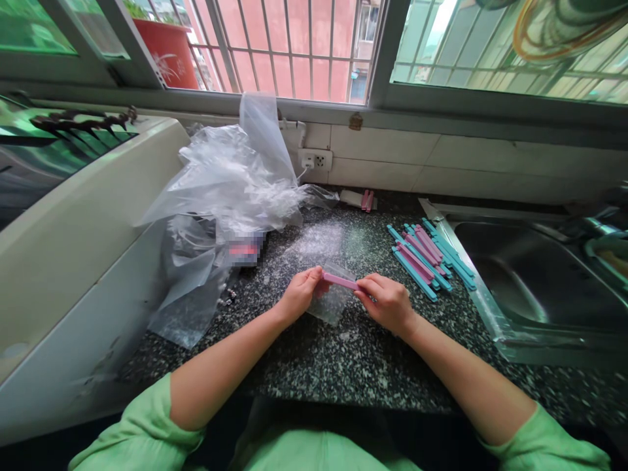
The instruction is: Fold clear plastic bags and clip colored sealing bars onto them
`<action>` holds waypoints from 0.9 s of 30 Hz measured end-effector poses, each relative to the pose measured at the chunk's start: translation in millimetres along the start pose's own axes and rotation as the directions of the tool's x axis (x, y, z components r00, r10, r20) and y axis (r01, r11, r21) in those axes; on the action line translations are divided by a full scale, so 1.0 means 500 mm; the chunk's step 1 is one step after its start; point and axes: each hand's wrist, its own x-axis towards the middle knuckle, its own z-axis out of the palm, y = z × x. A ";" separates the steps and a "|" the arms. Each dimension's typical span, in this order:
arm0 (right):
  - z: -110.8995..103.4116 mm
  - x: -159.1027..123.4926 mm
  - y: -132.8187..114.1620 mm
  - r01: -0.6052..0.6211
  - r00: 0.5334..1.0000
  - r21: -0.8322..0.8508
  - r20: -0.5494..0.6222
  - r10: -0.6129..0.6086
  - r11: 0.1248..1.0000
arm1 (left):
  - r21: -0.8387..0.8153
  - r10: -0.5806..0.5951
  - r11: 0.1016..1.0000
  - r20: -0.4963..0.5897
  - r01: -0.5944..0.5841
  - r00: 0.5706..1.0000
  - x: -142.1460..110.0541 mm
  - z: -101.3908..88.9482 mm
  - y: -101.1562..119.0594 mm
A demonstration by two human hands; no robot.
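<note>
Between my two hands, above the counter, is a pink bag clip (340,281) with a clear plastic bag (330,310) running through or against it; I cannot tell whether the clip is fastened. My left hand (301,294) pinches the clip's left end, thumb on top. The right end sits between the thumb and fingers of my right hand (385,301). To the right of my hands lies a loose pile of turquoise bag clips (415,265) and pink bag clips (428,245).
A heap of clear plastic bags (235,176) covers the counter's left back. Two pink clips (367,200) lie by the wall, below a socket (315,159). A steel sink (520,275) is at right; a white raised unit (98,190) borders the left.
</note>
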 end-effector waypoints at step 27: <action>-0.006 0.004 0.007 -0.034 0.999 0.030 -0.006 0.034 0.999 | -0.268 -0.139 0.955 -0.036 0.124 0.990 0.008 0.010 -0.028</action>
